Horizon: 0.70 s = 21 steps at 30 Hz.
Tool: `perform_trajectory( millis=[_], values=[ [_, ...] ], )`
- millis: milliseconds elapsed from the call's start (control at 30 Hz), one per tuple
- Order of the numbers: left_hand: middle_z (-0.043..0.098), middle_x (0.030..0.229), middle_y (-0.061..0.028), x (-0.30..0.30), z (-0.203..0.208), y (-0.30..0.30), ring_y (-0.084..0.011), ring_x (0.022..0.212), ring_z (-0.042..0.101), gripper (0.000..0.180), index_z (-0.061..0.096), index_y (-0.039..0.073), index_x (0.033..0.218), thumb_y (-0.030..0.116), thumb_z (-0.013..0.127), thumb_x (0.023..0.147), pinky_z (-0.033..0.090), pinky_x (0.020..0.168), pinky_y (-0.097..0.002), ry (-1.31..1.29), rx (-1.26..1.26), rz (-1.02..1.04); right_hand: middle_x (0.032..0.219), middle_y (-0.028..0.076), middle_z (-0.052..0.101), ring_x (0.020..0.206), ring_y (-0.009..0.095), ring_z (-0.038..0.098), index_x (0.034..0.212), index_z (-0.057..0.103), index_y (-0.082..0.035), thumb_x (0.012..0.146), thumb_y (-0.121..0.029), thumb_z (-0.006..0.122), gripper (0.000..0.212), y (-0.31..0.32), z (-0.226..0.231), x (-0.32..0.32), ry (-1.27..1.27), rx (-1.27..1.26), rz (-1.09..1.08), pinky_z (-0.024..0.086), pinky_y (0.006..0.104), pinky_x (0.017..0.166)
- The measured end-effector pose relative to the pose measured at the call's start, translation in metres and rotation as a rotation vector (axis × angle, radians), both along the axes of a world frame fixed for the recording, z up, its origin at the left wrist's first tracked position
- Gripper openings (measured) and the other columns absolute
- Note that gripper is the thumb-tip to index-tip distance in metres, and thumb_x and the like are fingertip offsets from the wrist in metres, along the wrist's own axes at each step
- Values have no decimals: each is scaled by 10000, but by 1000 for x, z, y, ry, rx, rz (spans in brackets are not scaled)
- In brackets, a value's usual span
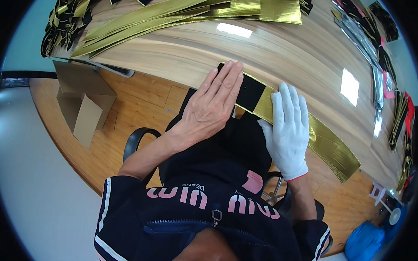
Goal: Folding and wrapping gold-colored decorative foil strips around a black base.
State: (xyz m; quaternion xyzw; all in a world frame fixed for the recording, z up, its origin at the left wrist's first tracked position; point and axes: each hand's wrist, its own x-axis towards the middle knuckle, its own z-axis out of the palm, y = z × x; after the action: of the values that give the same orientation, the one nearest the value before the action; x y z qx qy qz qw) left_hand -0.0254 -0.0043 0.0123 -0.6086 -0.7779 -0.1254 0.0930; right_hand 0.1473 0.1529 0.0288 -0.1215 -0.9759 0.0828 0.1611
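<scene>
A shiny gold strip (332, 146) with a black section (251, 93) at its left end lies along the near edge of the table. My bare left hand (213, 99) rests flat on the black end, fingers stretched out and side by side. On the gold part, just right of the black section, my right hand (289, 126) lies flat in a white glove, its fingers straight and the thumb apart. The strip's right end curves down past the glove, near the table edge. What is under both palms is hidden.
Long gold strips (176, 26) lie in a pile across the far side of the wooden table (184, 51). A tangle of black and gold pieces (67, 22) sits far left. Silver strips (359, 39) lie far right. An opened cardboard box (87, 119) and blue bag (364, 244) are on the floor.
</scene>
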Motion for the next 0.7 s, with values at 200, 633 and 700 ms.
perform_trajectory(
  millis=[200,633,700],
  values=[
    [399,1653,-260,1,-7,3,-412,1543,393,661,517,-7,1522,-2,605,867,344,1248,-517,41,89,-8,1560,251,489,1474,439,450,1469,500,30,777,-132,873,802,-5,14,-2,18,-81,-3,351,561,1232],
    [382,1695,-147,1,-2,-4,-434,1541,372,737,543,110,1548,27,656,824,325,1216,-577,41,50,54,1555,248,484,1483,430,433,1458,501,49,775,-204,875,819,-19,2,-23,-8,-68,116,329,568,1234],
    [458,1639,-164,1,-2,-8,-371,1526,421,783,532,140,1549,31,693,791,312,1227,-547,-8,105,122,1555,249,483,1481,426,435,1449,514,47,775,-195,873,802,-21,4,-25,-28,-78,123,334,567,1230]
  ],
)
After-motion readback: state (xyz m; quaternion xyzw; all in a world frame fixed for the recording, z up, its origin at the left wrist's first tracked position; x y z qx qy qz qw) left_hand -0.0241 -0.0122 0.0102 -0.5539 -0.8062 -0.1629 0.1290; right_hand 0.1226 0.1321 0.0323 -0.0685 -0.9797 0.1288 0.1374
